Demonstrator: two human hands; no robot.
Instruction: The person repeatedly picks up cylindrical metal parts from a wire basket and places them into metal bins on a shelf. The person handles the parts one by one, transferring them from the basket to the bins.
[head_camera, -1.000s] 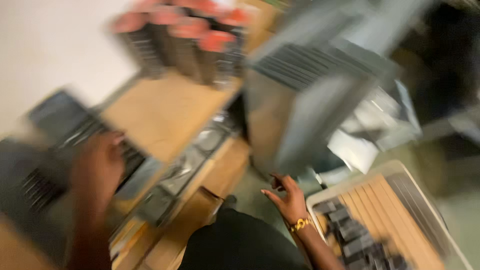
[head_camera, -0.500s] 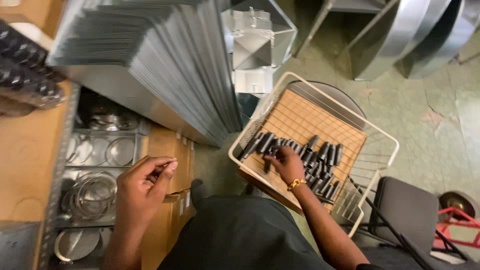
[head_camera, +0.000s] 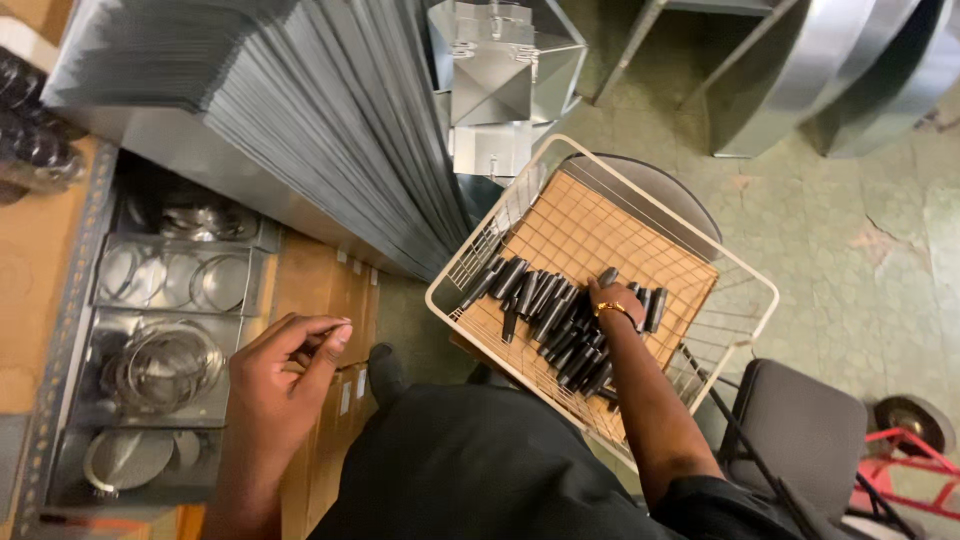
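The dark metal tubes (head_camera: 560, 320) lie heaped in a loose row across the white wire basket (head_camera: 742, 276), on its brown pegboard liner (head_camera: 590, 235), and the right hand (head_camera: 617, 298) is down among them at the far end of the heap, a gold bracelet (head_camera: 611, 309) at the wrist; its fingers are buried behind the back of the hand, so whether it has closed on a tube I cannot tell. The left hand (head_camera: 283, 375) hangs over the cardboard boxes (head_camera: 325, 330) by the shelf, fingers curled with thumb and forefinger pinched together, perhaps on something small, too little to make out. To pick cleanly here, it looks best to take one tube from the top of the pile by its middle, lifting straight up so the neighbours don't roll or slip through the wire. Stacked sheet-metal panels (head_camera: 330, 130) lean close at the basket's near corner, sharp edges to keep knuckles off, and metal rings (head_camera: 160, 365) sit in the shelf trays beyond.
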